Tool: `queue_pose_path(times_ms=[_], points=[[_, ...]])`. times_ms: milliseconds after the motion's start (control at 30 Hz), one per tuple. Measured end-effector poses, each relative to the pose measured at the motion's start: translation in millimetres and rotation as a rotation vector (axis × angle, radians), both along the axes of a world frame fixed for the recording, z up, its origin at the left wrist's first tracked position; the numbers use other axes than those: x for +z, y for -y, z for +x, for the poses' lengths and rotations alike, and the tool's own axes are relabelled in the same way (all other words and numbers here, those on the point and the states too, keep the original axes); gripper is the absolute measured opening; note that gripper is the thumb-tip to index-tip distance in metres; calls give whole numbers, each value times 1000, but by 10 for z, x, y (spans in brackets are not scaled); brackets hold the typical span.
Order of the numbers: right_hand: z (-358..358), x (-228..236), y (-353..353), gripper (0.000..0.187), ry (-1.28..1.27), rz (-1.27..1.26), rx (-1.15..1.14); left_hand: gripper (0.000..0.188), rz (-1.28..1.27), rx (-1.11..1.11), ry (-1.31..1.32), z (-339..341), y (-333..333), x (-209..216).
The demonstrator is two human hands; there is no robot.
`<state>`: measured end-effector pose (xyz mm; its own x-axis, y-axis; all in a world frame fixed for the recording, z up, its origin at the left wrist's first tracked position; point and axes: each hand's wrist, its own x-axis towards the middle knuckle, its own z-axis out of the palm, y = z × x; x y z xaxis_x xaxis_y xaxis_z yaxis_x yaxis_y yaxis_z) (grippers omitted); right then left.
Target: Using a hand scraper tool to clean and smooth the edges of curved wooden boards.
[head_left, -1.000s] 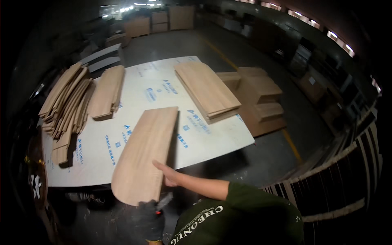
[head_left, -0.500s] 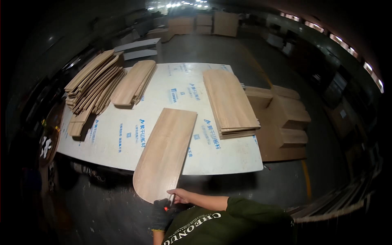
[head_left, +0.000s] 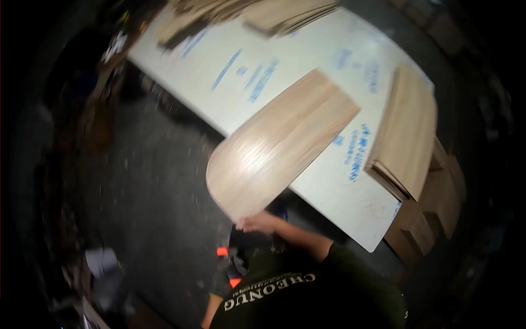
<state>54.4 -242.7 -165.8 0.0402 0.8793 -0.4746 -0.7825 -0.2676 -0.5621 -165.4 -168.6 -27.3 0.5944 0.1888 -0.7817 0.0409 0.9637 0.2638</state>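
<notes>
A long light wooden board (head_left: 279, 145) with a rounded near end lies slanted over the front edge of a white sheet-covered table (head_left: 350, 192). My right hand (head_left: 257, 223), bare, grips the board's rounded end from below; its forearm comes out of a dark green sleeve. My left hand (head_left: 230, 267) wears a dark glove with orange patches and sits lower, near my chest, away from the board. Blur hides whether it holds anything.
A stack of similar boards (head_left: 405, 131) lies on the table's right end, with wooden blocks (head_left: 433, 214) beside and below it. More board piles (head_left: 274, 13) are at the far edge. The dark floor (head_left: 137, 192) to the left carries scattered scraps.
The view has swung down and tilted, with heavy blur. The board's rounded end now hangs further over the table's front edge, and my right hand stays at that end.
</notes>
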Motion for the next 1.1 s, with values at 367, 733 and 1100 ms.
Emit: queue_pose_path(times_ms=[367, 733, 1100], points=[[61, 184, -1347, 42, -273, -100, -332, 39, 1523, -536, -769, 675, -647, -21], [192, 351, -1272, 55, -229, 15, -232, 29, 1830, -640, -1015, 743, -561, -639], [197, 343, -1272, 53, -177, 50, -232, 33, 1850, -793, -1083, 795, -509, -320]])
